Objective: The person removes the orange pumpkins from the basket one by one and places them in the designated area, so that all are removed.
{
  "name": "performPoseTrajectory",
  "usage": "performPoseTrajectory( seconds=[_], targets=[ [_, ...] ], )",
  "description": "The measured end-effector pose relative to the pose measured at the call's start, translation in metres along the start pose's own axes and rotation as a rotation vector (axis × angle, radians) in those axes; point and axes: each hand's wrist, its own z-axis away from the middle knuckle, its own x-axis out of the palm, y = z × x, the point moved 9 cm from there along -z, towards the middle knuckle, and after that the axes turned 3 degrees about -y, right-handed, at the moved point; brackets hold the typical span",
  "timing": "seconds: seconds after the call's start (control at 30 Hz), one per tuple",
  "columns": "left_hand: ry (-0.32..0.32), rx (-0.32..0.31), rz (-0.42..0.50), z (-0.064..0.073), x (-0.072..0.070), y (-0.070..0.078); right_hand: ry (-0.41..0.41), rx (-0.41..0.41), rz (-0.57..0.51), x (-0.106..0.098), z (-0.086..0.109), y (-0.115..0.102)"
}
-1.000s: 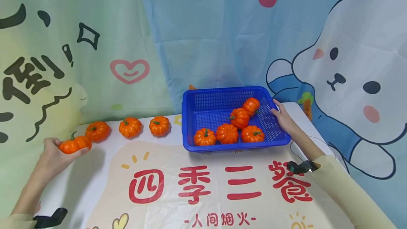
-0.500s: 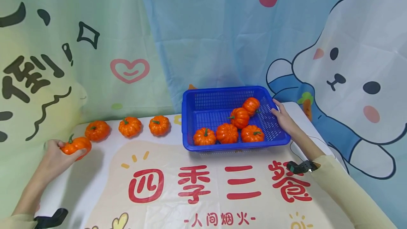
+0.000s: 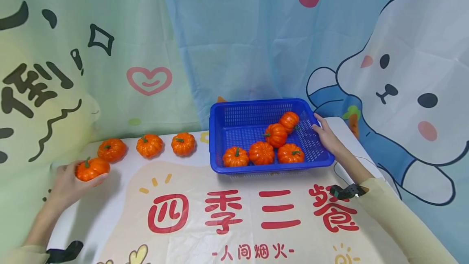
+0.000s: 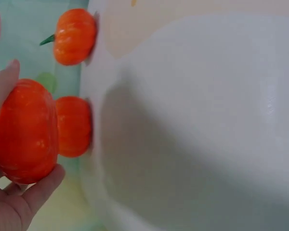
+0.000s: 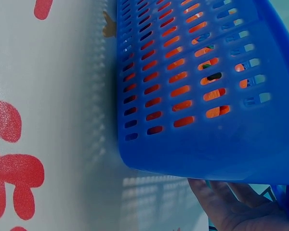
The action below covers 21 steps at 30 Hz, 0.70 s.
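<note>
At the table's left end my left hand holds a small orange pumpkin with a green stem, thumb on its near side. In the left wrist view this pumpkin fills the grasp, its ribbed side toward the camera. Just behind it on the table is another pumpkin, partly overlapped in the left wrist view. My right hand grips the right rim of a blue plastic basket. From the right wrist view, the fingers of that hand lie against the basket's end wall.
Several pumpkins lie inside the basket, mostly toward its front and right. Two more, a middle pumpkin and a right one, stand along the table's back edge. A printed curtain hangs behind the white table.
My left hand has shifted slightly to the right with the pumpkin, whose tilt has changed a little. My right hand and the basket stay where they were.
</note>
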Motion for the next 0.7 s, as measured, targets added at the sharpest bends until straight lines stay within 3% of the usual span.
performPoseTrajectory(
  seconds=[0.3, 0.5, 0.7],
  targets=[
    [0.045, -0.007, -0.049, 0.007, 0.028, -0.008, 0.011, -0.02, -0.008, 0.002, 0.0, -0.003],
    [0.029, -0.069, -0.03, 0.015, 0.043, -0.015, 0.001, -0.015, -0.015, 0.002, -0.002, -0.002],
    [-0.017, -0.126, -0.026, 0.017, 0.047, -0.015, -0.004, 0.003, -0.021, 0.0, -0.004, 0.003]
  ],
)
